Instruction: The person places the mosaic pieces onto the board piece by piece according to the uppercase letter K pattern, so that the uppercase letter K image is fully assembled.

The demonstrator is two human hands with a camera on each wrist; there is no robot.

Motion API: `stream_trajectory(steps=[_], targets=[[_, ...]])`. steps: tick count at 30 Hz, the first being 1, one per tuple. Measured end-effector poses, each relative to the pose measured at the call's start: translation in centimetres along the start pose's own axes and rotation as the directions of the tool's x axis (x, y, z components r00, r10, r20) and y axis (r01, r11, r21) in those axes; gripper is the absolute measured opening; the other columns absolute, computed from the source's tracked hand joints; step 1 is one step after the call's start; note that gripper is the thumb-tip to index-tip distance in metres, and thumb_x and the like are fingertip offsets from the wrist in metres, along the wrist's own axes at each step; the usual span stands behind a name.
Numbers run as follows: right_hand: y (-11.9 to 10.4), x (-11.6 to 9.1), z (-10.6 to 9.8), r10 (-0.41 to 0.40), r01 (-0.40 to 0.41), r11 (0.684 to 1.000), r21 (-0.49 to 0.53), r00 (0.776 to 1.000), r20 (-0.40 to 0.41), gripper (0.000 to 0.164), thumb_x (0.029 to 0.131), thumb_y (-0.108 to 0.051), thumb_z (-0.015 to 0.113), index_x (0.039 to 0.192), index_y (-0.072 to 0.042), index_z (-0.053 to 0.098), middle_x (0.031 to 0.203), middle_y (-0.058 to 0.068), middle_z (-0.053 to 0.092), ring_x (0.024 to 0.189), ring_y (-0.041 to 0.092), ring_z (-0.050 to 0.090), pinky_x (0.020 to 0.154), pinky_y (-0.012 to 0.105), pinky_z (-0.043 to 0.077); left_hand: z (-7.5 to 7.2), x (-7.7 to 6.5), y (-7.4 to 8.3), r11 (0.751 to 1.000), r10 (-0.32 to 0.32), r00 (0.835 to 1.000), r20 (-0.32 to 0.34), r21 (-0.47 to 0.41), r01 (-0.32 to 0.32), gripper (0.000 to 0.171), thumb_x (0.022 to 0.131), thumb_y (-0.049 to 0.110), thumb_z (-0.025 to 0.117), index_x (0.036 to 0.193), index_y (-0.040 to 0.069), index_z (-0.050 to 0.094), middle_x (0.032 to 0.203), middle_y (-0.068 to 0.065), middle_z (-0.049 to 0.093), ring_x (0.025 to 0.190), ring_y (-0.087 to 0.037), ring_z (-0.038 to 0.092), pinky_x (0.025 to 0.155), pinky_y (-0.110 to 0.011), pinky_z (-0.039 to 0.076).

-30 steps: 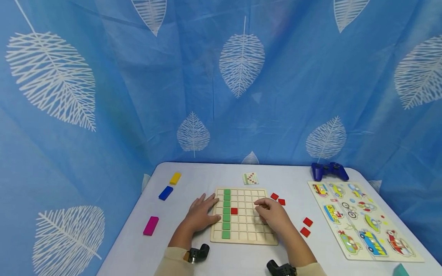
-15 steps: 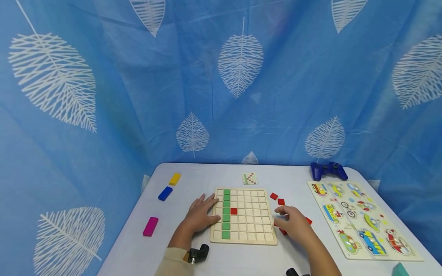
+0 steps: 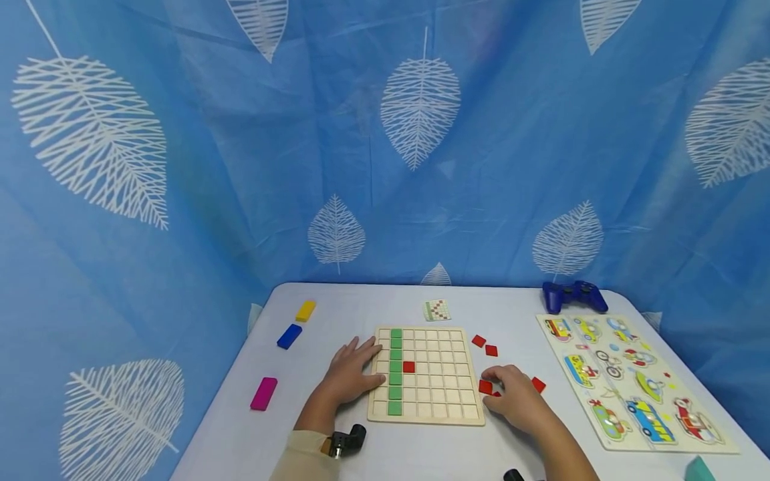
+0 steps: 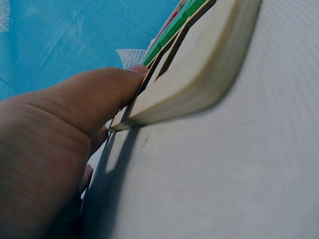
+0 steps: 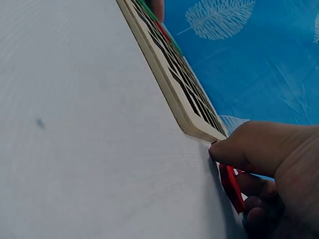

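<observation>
My left hand (image 3: 349, 374) rests with spread fingers at the left edge of a wooden grid board (image 3: 442, 422); its thumb (image 4: 117, 82) lies on the rim. The board bears a column of green square tiles (image 3: 394, 379) and one red tile (image 3: 409, 367). Just right of the board, my right hand (image 3: 514, 394) reaches over loose red tiles, index finger and thumb apart. One red tile (image 3: 485, 387) shows between those fingertips, and another is partly hidden by the hand. In the right wrist view, a red tile (image 5: 232, 189) sits close beside the thumb and the bent fingers.
More red tiles (image 3: 491, 351) lie around the right hand. Behind the board is a small pattern card (image 3: 436, 310). A vehicle puzzle board (image 3: 631, 387) and blue game controller (image 3: 574, 297) occupy the right; yellow (image 3: 305, 310), blue (image 3: 289, 336) and magenta blocks (image 3: 263, 394) the left.
My right hand has moved from above the board's right side out to the loose red tiles, and dipped slightly toward them. The left hand has stayed in place.
</observation>
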State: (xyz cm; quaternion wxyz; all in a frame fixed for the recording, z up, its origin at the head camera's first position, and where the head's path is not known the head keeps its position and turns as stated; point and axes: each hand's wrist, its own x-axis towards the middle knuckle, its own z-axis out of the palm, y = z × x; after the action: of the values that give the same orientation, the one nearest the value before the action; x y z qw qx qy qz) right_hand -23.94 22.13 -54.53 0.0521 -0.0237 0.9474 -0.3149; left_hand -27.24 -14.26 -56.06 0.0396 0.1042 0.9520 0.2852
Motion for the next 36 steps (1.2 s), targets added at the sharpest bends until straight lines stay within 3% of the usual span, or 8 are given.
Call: stream_trajectory(steps=[9, 18, 28, 36], targets=[[-0.1, -0.1, 0.0, 0.013, -0.013, 1.000, 0.005, 1.000, -0.027, 0.031, 0.084, -0.022, 0.086, 0.112, -0.015, 0.074, 0.118, 0.007, 0.064, 0.113, 0.027, 0.059, 0.106, 0.059, 0.049, -0.1, 0.1, 0.1, 1.000, 0.000, 1.000, 0.002, -0.007, 0.000, 0.073, 0.091, 0.047, 0.077, 0.156, 0.025, 0.051, 0.171, 0.004, 0.034, 0.163, -0.033, 0.015, 0.130, -0.060, 0.010], [-0.3, 0.0, 0.0, 0.047, -0.047, 0.999, 0.015, 0.999, -0.016, 0.023, 0.087, -0.019, 0.084, 0.107, -0.015, 0.074, 0.111, 0.005, 0.064, 0.100, 0.024, 0.058, 0.098, 0.052, 0.053, 0.0, 0.0, 0.0, 1.000, -0.008, 1.000, 0.002, -0.011, 0.008, 0.073, 0.091, 0.047, 0.077, 0.156, 0.025, 0.051, 0.171, 0.003, 0.034, 0.163, -0.033, 0.014, 0.130, -0.060, 0.011], [-0.3, 0.6, -0.4, 0.095, -0.088, 0.986, 0.140, 0.994, -0.049, 0.025, 0.091, -0.019, 0.078, 0.112, -0.009, 0.071, 0.098, 0.005, 0.064, 0.086, 0.020, 0.056, 0.069, 0.031, 0.049, -0.2, 0.1, 0.1, 1.000, 0.007, 1.000, 0.002, -0.002, -0.007, 0.073, 0.092, 0.048, 0.076, 0.156, 0.024, 0.051, 0.171, 0.002, 0.034, 0.163, -0.034, 0.015, 0.130, -0.061, 0.011], [-2.5, 0.7, -0.1, 0.053, -0.041, 0.976, 0.214, 0.997, -0.054, 0.027, 0.093, -0.021, 0.078, 0.119, -0.015, 0.072, 0.107, 0.002, 0.068, 0.082, 0.017, 0.058, 0.061, 0.029, 0.051, -0.3, -0.1, 0.2, 1.000, -0.014, 1.000, 0.011, -0.006, 0.014, 0.073, 0.092, 0.047, 0.077, 0.157, 0.025, 0.051, 0.171, 0.004, 0.034, 0.163, -0.033, 0.015, 0.130, -0.060, 0.011]])
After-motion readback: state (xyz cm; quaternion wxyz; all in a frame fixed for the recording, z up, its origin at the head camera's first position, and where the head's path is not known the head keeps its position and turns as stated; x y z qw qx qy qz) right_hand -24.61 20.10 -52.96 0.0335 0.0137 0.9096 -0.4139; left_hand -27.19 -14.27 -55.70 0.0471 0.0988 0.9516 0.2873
